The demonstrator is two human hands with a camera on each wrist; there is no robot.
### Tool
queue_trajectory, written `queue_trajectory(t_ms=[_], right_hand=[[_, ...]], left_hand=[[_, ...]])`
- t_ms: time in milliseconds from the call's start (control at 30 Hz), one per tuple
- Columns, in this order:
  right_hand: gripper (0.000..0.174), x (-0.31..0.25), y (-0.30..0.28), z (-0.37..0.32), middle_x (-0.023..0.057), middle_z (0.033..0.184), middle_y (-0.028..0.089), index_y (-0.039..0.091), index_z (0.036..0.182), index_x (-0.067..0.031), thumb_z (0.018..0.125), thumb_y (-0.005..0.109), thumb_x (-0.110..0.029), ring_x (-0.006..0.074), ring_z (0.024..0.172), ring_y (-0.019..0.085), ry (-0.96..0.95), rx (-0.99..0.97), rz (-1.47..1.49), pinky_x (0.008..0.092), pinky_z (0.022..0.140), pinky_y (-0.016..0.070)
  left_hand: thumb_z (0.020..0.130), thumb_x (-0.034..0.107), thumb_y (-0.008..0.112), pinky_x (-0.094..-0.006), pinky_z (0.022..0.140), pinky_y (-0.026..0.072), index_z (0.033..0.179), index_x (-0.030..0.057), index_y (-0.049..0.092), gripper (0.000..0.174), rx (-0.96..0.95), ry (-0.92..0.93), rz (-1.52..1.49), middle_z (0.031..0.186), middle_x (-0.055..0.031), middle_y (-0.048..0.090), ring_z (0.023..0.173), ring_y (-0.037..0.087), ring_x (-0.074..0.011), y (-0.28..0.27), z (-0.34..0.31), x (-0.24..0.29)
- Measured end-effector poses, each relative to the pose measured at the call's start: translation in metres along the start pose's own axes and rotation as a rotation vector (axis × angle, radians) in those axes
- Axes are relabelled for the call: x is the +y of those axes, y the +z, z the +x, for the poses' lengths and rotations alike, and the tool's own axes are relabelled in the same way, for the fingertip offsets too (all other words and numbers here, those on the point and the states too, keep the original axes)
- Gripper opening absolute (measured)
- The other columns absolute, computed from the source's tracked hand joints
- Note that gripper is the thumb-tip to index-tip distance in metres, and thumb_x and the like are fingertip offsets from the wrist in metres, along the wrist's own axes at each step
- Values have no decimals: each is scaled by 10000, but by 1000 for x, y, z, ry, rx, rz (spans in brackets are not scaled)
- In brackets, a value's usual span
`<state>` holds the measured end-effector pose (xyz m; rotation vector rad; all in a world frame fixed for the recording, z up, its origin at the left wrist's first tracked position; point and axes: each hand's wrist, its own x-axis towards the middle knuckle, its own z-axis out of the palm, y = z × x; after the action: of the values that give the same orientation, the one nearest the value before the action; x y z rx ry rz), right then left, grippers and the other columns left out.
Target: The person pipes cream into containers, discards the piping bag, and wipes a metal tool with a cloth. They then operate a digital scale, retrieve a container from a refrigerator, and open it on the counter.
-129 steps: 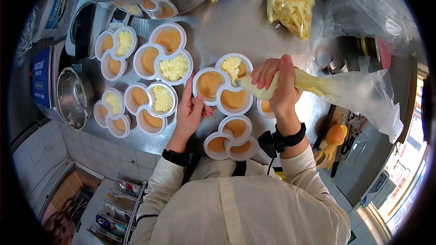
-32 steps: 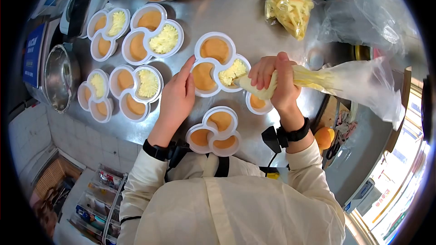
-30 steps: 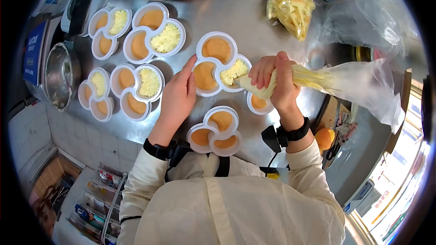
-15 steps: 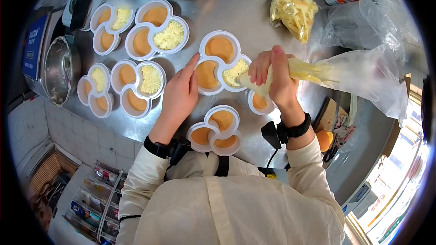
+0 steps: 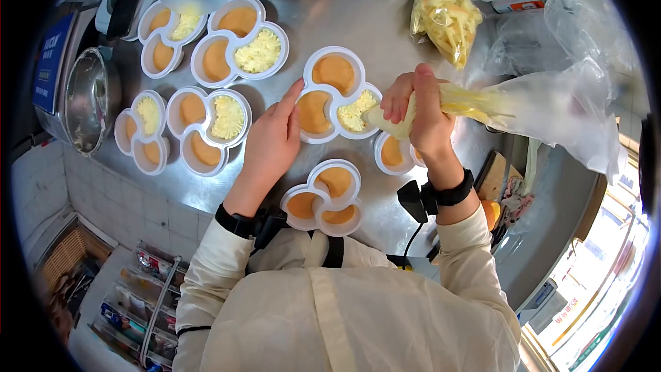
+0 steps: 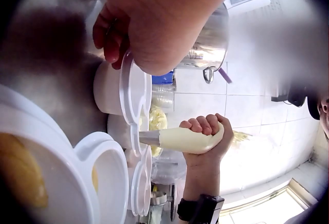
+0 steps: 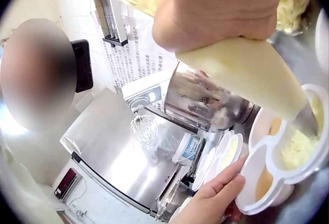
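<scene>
My right hand (image 5: pixel 428 114) is curled round a piping bag (image 5: pixel 391 121) of pale yellow cream, its clear tail trailing off to the right. In the right wrist view the bag's metal nozzle (image 7: pixel 306 120) points down into a cream-filled cup of the three-part white container (image 5: pixel 335 69). The other two cups of that container hold an orange-brown layer. My left hand (image 5: pixel 270 146) touches the container's left rim with extended fingers; in the left wrist view that hand (image 6: pixel 149 23) is beside the rim.
Several containers with one cream cup each, such as one (image 5: pixel 241 21), stand to the left. An uncreamed container (image 5: pixel 322 196) stands nearer my body, another (image 5: pixel 392 153) under the right hand. A bag of yellow strips (image 5: pixel 446 21) lies at the back right, a metal bowl (image 5: pixel 89 100) far left.
The container in front of me has been turned since the earliest frame, its cream cup now at the right. The cream there has become fuller. The left hand has moved beside the container's left cup.
</scene>
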<state>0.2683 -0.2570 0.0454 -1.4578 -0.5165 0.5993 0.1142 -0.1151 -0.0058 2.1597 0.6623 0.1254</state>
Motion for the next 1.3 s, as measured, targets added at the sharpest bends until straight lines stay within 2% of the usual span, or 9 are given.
queue_trajectory(t_ms=[433,533,633,733,833,1033,1133,1267,1300], right_hand=[[515,-5,-1,4,72,478,438,407,506,-60,969,255,-224,160,457,438,52,-48,-163,301,539,410],[496,-8,1,7,66,490,474,444,531,-31,962,292,-224,141,463,426,-37,-7,64,285,515,390],[540,-22,-11,4,88,480,430,417,519,-54,961,225,-297,203,491,444,-205,-86,179,345,592,428],[548,-39,-33,-12,86,473,415,389,490,-67,948,192,-295,212,494,434,-240,-84,305,354,614,435],[531,-48,-52,-42,80,467,399,364,472,-86,931,186,-284,219,507,434,-212,112,349,375,624,424],[495,-54,-84,-112,61,469,346,316,491,-98,938,261,-302,208,500,401,-183,456,416,355,619,399],[488,-58,-94,-148,62,471,345,317,494,-99,935,279,-303,202,503,391,-232,607,418,349,620,398],[487,-69,-99,-187,60,473,338,318,498,-101,937,278,-308,198,502,384,-290,702,401,346,619,399],[493,-73,-99,-194,58,471,334,317,498,-101,939,277,-316,195,498,381,-301,732,381,347,614,398]], left_hand=[[888,108,465,-382,633,466,1288,202,450,411,8,9,10,815,-178,596,708,591,-324,0,0,0],[889,108,462,-374,623,464,1287,194,451,407,-9,1,6,803,-177,593,701,588,-319,-1,0,1],[899,118,453,-362,595,460,1288,184,447,395,16,39,18,744,-165,576,646,591,-295,-1,1,-3],[907,126,439,-336,577,469,1314,169,406,411,-164,-161,-137,702,-140,578,574,600,-238,-6,1,-1],[905,99,410,-283,573,496,1367,102,286,478,-319,-328,-448,714,-110,605,546,610,-155,-7,-3,3],[918,80,375,-278,640,534,1396,72,103,549,-433,-403,-749,1017,-156,581,721,651,-208,8,-8,-2],[928,93,371,-268,719,523,1395,76,108,536,-455,-407,-890,1083,-156,565,793,648,-222,18,-8,-3],[947,212,403,-266,785,484,1393,110,173,512,-550,-322,-713,1078,-132,578,922,614,-191,20,-3,-11],[942,285,429,-252,752,464,1318,96,334,431,-512,-336,-688,1012,-98,588,872,596,-154,7,-11,0]])
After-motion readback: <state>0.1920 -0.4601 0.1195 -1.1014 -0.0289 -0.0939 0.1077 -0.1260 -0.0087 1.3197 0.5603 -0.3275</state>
